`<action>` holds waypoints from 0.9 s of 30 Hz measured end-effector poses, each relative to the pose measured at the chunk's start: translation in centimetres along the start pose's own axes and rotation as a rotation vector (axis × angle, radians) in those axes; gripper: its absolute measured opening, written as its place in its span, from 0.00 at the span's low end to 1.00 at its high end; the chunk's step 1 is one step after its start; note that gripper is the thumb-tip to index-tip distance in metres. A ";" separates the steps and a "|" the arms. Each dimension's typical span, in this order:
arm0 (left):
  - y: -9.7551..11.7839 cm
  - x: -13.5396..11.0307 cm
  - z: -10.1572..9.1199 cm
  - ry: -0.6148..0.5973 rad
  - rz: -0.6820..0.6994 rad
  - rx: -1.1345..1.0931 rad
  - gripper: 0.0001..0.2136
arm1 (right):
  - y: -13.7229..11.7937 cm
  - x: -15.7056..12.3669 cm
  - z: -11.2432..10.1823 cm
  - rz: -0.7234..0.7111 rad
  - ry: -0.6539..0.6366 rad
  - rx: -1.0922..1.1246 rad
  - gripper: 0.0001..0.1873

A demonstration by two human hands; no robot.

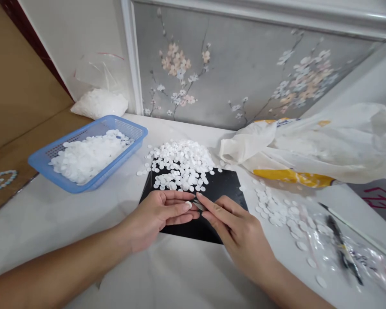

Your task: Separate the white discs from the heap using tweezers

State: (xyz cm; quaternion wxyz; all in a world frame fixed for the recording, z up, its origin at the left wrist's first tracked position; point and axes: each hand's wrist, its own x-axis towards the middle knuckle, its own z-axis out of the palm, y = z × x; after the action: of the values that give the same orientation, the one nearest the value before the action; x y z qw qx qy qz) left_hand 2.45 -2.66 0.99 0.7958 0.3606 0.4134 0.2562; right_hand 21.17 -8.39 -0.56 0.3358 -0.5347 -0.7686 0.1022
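Observation:
My left hand (157, 216) pinches a small white disc (188, 204) between thumb and fingers. In my right hand (241, 234) is a small pointed metal tool (199, 206), possibly a blade or tweezers; its tip lies against my left fingers, close to the disc. Both hands are over a black board (230, 186) that lies on the white table. Just beyond them, a heap of white discs (186, 156) covers the back of the board and spills onto the table.
A blue plastic basket (111, 169) of white discs stands to the left, with a clear bag of white pieces (99, 103) behind it. On the right are a large white plastic bag (309, 148), scattered discs (272, 206) and a black-handled tool (342, 249) on clear packets.

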 end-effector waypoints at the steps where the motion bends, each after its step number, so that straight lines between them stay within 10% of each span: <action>1: 0.0 0.0 0.0 -0.006 -0.001 0.010 0.13 | 0.0 -0.1 0.1 -0.006 -0.005 -0.003 0.19; 27: 0.0 -0.4 0.3 -0.055 -0.031 -0.008 0.09 | -0.5 -0.4 -0.1 -0.052 -0.015 -0.075 0.19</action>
State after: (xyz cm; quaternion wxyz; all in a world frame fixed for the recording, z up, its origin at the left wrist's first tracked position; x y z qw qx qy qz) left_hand 2.50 -3.01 1.30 0.8122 0.3581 0.3958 0.2354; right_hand 20.90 -8.97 -0.40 0.3125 -0.5260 -0.7880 0.0684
